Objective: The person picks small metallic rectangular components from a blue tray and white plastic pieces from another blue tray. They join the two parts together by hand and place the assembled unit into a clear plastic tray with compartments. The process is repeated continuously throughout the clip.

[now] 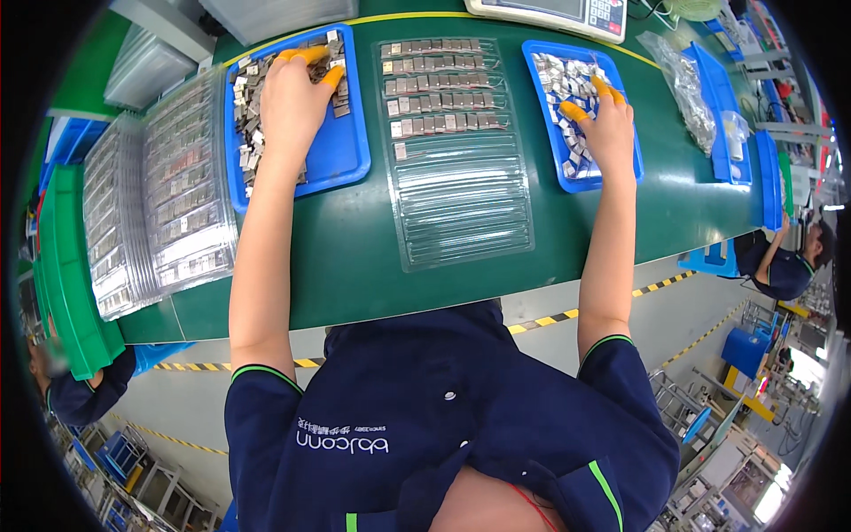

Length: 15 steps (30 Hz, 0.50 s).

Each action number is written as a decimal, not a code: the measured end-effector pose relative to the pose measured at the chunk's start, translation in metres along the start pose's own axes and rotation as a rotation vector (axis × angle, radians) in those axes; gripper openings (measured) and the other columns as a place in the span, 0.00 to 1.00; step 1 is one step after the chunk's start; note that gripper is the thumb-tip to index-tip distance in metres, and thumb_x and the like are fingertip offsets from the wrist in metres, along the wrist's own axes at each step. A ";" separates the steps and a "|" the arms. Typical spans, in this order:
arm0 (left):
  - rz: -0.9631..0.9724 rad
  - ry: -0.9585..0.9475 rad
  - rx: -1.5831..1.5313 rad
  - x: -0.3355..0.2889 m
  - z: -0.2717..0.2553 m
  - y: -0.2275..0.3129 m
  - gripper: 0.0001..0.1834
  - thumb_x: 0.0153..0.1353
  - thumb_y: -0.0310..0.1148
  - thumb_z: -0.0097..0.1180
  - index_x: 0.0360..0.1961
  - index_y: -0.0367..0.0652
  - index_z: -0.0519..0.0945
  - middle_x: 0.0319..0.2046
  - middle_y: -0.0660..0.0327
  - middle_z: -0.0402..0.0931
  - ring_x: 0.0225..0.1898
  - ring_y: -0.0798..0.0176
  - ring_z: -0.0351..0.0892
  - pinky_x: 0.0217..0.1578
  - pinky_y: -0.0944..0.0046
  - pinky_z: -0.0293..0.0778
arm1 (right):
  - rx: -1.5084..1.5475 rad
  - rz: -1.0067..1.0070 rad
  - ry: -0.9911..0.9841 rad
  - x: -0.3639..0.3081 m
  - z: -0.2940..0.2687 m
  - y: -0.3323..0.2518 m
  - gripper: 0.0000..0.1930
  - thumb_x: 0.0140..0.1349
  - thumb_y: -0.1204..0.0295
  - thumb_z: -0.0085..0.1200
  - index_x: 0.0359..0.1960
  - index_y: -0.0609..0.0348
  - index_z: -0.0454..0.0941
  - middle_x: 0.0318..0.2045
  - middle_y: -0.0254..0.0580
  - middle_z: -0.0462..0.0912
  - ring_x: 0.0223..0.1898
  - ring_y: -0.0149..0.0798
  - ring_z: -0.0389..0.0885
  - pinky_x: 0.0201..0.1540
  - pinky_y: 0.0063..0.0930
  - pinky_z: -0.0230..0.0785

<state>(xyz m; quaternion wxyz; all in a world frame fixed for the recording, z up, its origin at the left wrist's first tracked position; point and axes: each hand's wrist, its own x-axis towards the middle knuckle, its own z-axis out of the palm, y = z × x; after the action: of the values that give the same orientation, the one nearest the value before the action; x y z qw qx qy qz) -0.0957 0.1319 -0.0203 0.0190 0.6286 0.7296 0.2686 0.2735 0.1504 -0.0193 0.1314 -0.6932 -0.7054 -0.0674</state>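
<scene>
My left hand (295, 96), with yellow finger covers, reaches into a blue tray (341, 160) heaped with small metal connector shells (252, 102). Its thumb and index finger are apart over the pile; the other fingertips are partly hidden. Over a smaller blue tray (551, 133) of small white and silver pieces (567, 78), my right hand (610, 129) holds its thumb and index finger spread, touching or just above the pieces. Between the hands lies a clear ribbed plastic tray (461, 213). Rows of metal connectors (441, 82) fill its far part, and one connector (401, 151) starts a nearer row.
Stacked clear plastic trays (186, 177) with parts lie at left, beside a green bin (75, 266). A scale (558, 16) stands at the back. Plastic bags (687, 89) and blue bins (718, 115) are at right. Other people sit beyond both ends of the green table (355, 275).
</scene>
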 end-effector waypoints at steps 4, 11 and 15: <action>0.077 0.054 0.001 -0.003 -0.003 0.003 0.13 0.48 0.33 0.60 0.35 0.38 0.81 0.33 0.51 0.76 0.36 0.49 0.76 0.38 0.55 0.72 | 0.024 -0.299 0.174 0.011 0.012 0.004 0.27 0.50 0.62 0.60 0.53 0.54 0.71 0.49 0.49 0.73 0.50 0.51 0.69 0.51 0.37 0.64; 0.065 0.044 -0.121 -0.020 -0.017 0.003 0.14 0.48 0.33 0.60 0.36 0.39 0.82 0.30 0.50 0.78 0.30 0.51 0.79 0.35 0.60 0.74 | 0.100 -0.085 -0.076 0.000 -0.013 -0.012 0.16 0.47 0.69 0.61 0.40 0.54 0.80 0.32 0.47 0.79 0.35 0.47 0.77 0.48 0.36 0.64; -0.331 -0.020 -0.766 -0.048 -0.038 0.004 0.10 0.57 0.28 0.54 0.38 0.34 0.81 0.29 0.56 0.80 0.30 0.66 0.80 0.32 0.72 0.73 | 0.253 0.051 -0.002 -0.011 -0.013 -0.006 0.11 0.46 0.69 0.63 0.33 0.57 0.81 0.27 0.47 0.81 0.28 0.45 0.80 0.34 0.31 0.71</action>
<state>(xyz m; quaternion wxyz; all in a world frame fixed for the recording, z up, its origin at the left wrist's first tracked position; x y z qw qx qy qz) -0.0955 0.0733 -0.0012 0.3015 0.4528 0.6679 0.5080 0.2683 0.1361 -0.0089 0.2188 -0.6888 -0.6907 0.0261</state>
